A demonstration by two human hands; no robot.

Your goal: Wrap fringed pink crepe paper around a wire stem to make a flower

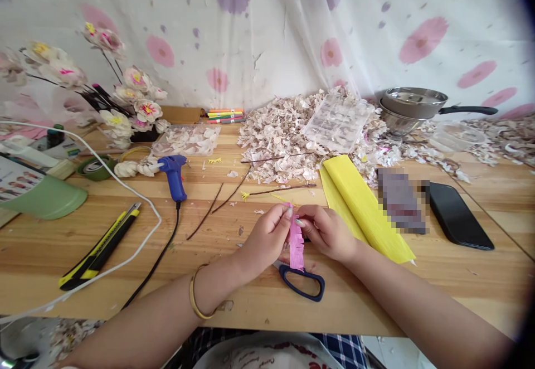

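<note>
A pink strip of crepe paper [296, 249] with cuts along one edge hangs between my hands. My left hand [267, 238] pinches its upper end between thumb and fingers. From the other side, my right hand [328, 232] is closed on the same strip near the top. Under the strip lies a pair of scissors [320, 291] with dark blue handles, its blades partly hidden by my hands. Just beyond my fingers rests a thin brown stick [280, 189] with a yellow fringed tip. A folded sheet of yellow crepe paper [363, 207] lies right of my right hand.
At left are a blue glue gun [173, 176], its cord, a white cable [146, 246] and a utility knife [100, 246]. A heap of pale petal-like flakes [276, 129] covers the back, beside a pan [413, 101]. A black phone [460, 215] lies at right.
</note>
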